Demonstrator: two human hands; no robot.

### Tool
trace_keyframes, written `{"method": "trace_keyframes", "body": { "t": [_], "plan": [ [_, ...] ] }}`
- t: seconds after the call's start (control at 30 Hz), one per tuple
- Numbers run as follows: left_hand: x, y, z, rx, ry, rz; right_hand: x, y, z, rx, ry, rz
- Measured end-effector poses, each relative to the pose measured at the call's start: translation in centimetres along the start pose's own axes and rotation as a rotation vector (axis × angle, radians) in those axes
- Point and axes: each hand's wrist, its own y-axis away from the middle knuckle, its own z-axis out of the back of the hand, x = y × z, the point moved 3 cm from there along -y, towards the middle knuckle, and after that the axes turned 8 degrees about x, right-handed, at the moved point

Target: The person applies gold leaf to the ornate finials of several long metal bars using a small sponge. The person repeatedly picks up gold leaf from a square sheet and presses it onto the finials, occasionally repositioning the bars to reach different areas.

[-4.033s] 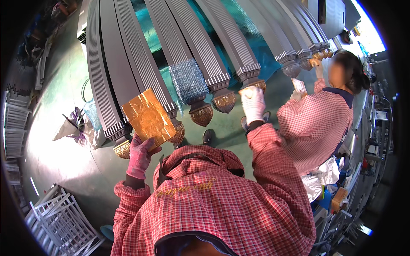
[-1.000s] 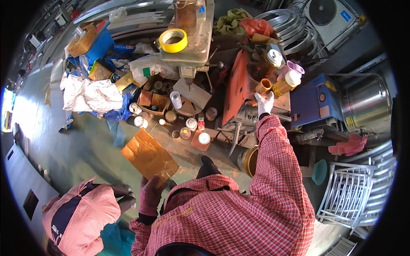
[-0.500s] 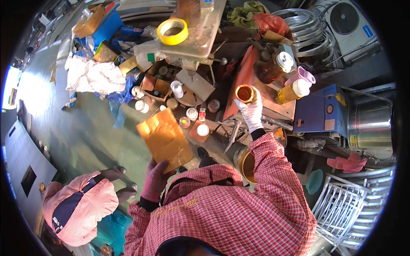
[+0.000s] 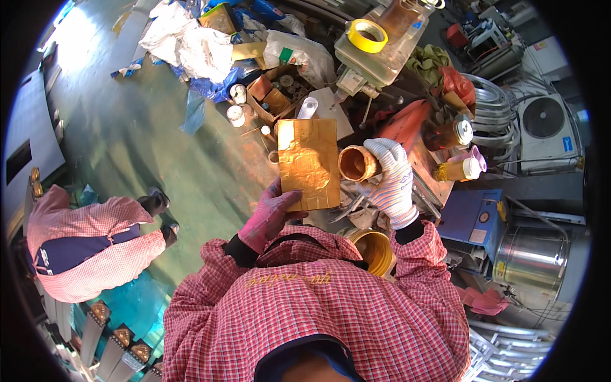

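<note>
In a pink glove, my left hand (image 4: pixel 272 215) grips the lower left corner of a rectangular board (image 4: pixel 308 162), its face coated in shiny gold-brown. The board is raised in front of my chest. My right hand (image 4: pixel 396 183), in a white striped glove, is wrapped round a small brown cup (image 4: pixel 358 163). Its stained mouth faces me, close beside the board's right edge. What the cup holds is hard to make out. Below the right hand stands a large round golden-brown container (image 4: pixel 374 251), partly hidden by my jacket.
A machine table (image 4: pixel 375 67) carries a yellow tape roll (image 4: pixel 367 35). On the right, lidded jars (image 4: pixel 449 135) stand on a red surface near a blue box (image 4: pixel 471 215). White sacks (image 4: pixel 188 43) lie at the back left. Another person (image 4: pixel 95 242) bends down at left.
The board has moved right and turned more upright. The brown cup has come nearer to me and now sits beside the board. My view has swung, shifting the surroundings.
</note>
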Motion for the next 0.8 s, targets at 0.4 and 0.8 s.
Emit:
{"method": "trace_keyframes", "body": {
  "t": [0.4, 0.8],
  "plan": [
    [0.5, 2.3, 0.8, 0.097, 0.009, -0.107, 4.8, -1.1, -1.4, 0.150, 0.302, 0.085],
    [0.4, 3.1, 1.0, 0.103, 0.014, -0.151, 5.3, -1.6, -1.9, 0.150, 0.297, 0.112]
  ]
}}
